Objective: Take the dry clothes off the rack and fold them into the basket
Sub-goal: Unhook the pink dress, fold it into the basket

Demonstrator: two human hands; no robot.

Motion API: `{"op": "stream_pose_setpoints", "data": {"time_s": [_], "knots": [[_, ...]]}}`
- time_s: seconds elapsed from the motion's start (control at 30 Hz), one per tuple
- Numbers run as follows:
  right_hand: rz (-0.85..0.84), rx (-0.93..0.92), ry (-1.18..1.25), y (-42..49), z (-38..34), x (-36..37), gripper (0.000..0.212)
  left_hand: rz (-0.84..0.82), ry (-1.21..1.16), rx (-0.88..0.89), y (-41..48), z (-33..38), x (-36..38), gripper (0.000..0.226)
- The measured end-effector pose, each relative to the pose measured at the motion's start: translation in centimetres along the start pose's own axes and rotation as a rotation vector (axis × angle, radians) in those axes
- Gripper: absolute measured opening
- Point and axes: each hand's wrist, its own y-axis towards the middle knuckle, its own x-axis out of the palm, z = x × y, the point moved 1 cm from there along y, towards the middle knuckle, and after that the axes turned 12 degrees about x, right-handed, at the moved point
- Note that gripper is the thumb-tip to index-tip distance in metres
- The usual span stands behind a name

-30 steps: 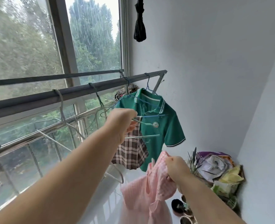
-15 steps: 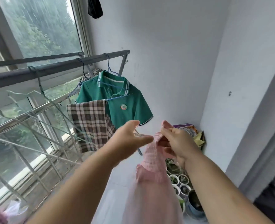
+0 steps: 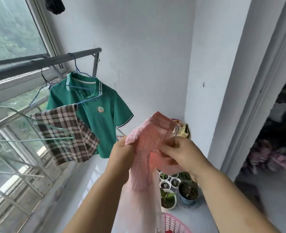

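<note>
Fingers (image 3: 171, 144) of the right hand (image 3: 182, 155) pinch the top of the pink garment (image 3: 155, 132), and the left hand (image 3: 122, 149) grips the same upper edge just beside it, curled tight on the cloth. From that shared hold the garment hangs with its long axis straight down between the forearms (its lower part is blurred). The pink basket (image 3: 175, 222) sits below the hem, nearer the right arm. By my judgement, folding calls for the hands to part sideways along the top edge, across that hanging axis.
</note>
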Motion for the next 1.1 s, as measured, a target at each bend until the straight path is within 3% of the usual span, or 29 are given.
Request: {"op": "stream_pose_setpoints", "data": {"time_s": [0.13, 0.3, 0.47, 0.6, 0.73, 0.8, 0.9, 0.93, 1.0, 1.07, 1.1], "knots": [[0.083, -0.036, -0.259, -0.5, 3.1, -0.4, 0.016, -0.009, -0.166, -0.113, -1.1, 0.3, 1.1, 0.031], [-0.071, -0.127, -0.360, -2.2, 3.2, 0.1, 0.025, -0.005, -0.181, -0.228, -2.1, 0.5, 1.9, 0.048], [-0.040, -0.158, -0.608, -2.4, 3.7, 0.8, 0.013, -0.002, -0.208, -0.263, -2.5, 0.6, 1.0, 0.051], [-0.145, -0.177, -0.473, -2.7, 3.6, 2.4, 0.017, 0.021, -0.268, -0.255, -2.8, 0.9, 0.3, 0.045], [-0.218, -0.203, -0.524, -2.7, 3.6, 4.0, 0.033, 0.058, -0.280, -0.226, -2.9, 1.1, -1.0, 0.046], [-0.275, -0.190, -0.483, -2.6, 3.5, 4.3, 0.030, 0.123, -0.250, -0.209, -2.7, 0.9, -2.1, 0.043], [-0.313, -0.121, -0.323, -2.7, 3.0, 4.3, 0.014, 0.208, -0.109, -0.062, -1.6, -0.2, -4.0, 0.033], [-0.271, -0.127, -0.292, -2.7, 2.9, 4.3, 0.018, 0.214, 0.014, 0.012, -1.3, -0.6, -4.4, 0.034], [-0.183, -0.105, -0.180, -2.4, 2.8, 4.4, 0.025, 0.320, 0.373, 0.113, -1.8, -0.8, -5.5, 0.055], [-0.120, -0.047, -0.054, -2.0, 2.8, 4.4, 0.036, 0.401, 0.510, 0.299, -2.9, -0.4, -5.6, 0.044], [-0.092, -0.026, -0.017, -1.8, 2.9, 4.4, 0.042, 0.321, 0.530, 0.348, -3.3, -0.6, -5.4, 0.030]]}}
